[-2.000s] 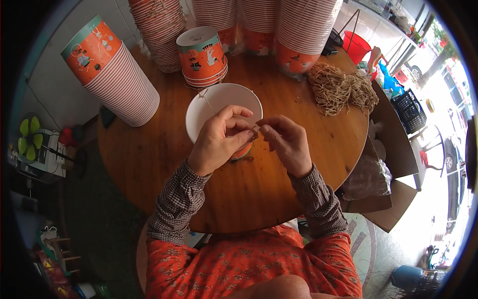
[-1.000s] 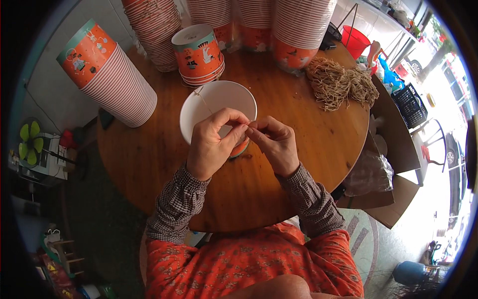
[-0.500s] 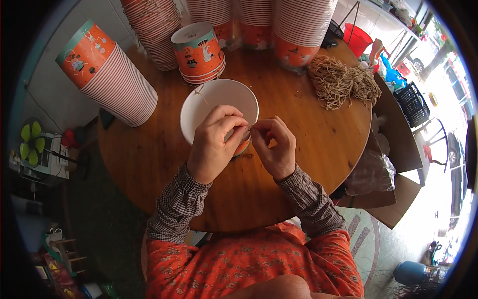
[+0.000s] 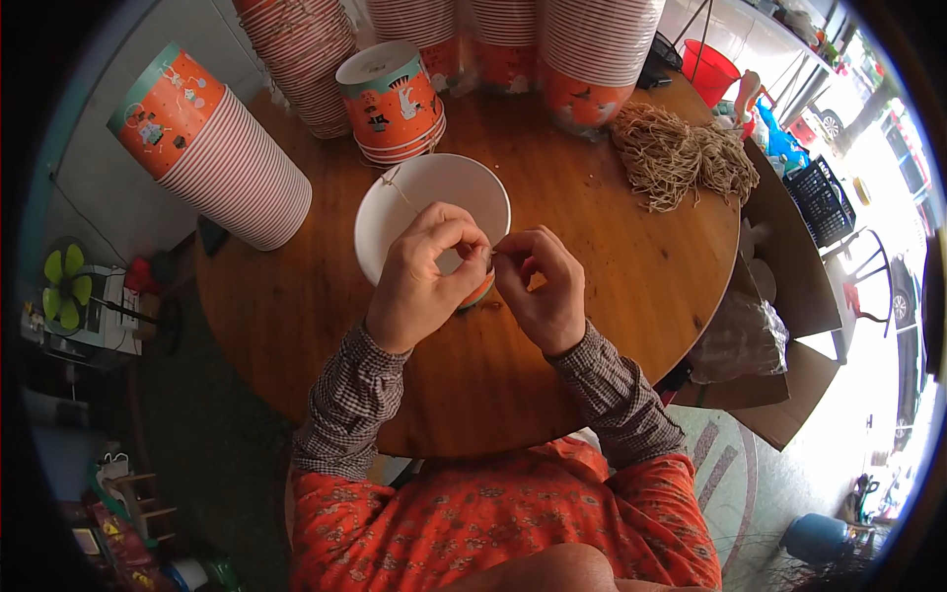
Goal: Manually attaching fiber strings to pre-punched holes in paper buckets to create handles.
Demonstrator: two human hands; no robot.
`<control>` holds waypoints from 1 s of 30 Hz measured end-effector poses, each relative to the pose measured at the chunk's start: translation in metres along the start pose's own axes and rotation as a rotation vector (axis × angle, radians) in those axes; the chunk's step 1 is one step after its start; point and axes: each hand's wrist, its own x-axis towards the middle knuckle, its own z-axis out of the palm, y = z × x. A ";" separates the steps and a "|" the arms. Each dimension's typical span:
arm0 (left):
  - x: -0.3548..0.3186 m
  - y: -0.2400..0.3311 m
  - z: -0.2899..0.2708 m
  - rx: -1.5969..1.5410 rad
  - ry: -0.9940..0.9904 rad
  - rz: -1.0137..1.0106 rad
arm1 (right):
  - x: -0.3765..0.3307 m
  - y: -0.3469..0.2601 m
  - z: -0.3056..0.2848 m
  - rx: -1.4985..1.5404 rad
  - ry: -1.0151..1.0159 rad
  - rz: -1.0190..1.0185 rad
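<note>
A round paper bucket [image 4: 373, 222], white inside and orange outside, stands with its mouth up on the table in front of me. From its far left rim a thin tan string [image 4: 403, 194] runs across the opening toward my hands. My left hand [image 4: 419, 281] is closed in a pinch on the string over the near right rim. Facing it, my right hand [image 4: 547, 291] also pinches at the string, their fingertips almost touching. The string's end between the fingers is too small to make out.
On the round wooden table [image 4: 631, 266] lies a bundle of tan strings [image 4: 681, 158]. Upside-down buckets [image 4: 395, 109] stand beyond the bucket. A leaning bucket stack [image 4: 227, 158] is at the left, with more wrapped stacks [image 4: 592, 59] behind. An open cardboard box [image 4: 789, 266] adjoins the right edge.
Both hands stay pinched at the near right rim, with only slight finger movement. My left wrist has shifted a little. The whole view has moved slightly.
</note>
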 end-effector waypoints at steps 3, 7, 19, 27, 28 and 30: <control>0.000 -0.010 -0.006 -0.132 -0.033 -0.053 | 0.000 0.001 0.000 0.128 -0.043 0.075; 0.001 -0.008 -0.011 -0.481 -0.142 -0.310 | -0.002 0.004 0.000 0.347 -0.088 0.246; 0.001 -0.008 -0.008 -0.615 -0.122 -0.403 | -0.004 -0.002 0.006 0.260 0.023 0.022; 0.000 -0.007 -0.010 -0.556 -0.162 -0.384 | -0.004 0.004 0.002 0.303 0.015 0.098; 0.000 -0.008 -0.010 -0.511 -0.158 -0.363 | -0.004 0.004 0.002 0.324 0.004 0.119; 0.000 -0.008 -0.010 -0.464 -0.155 -0.341 | -0.002 0.002 0.000 0.360 0.002 0.145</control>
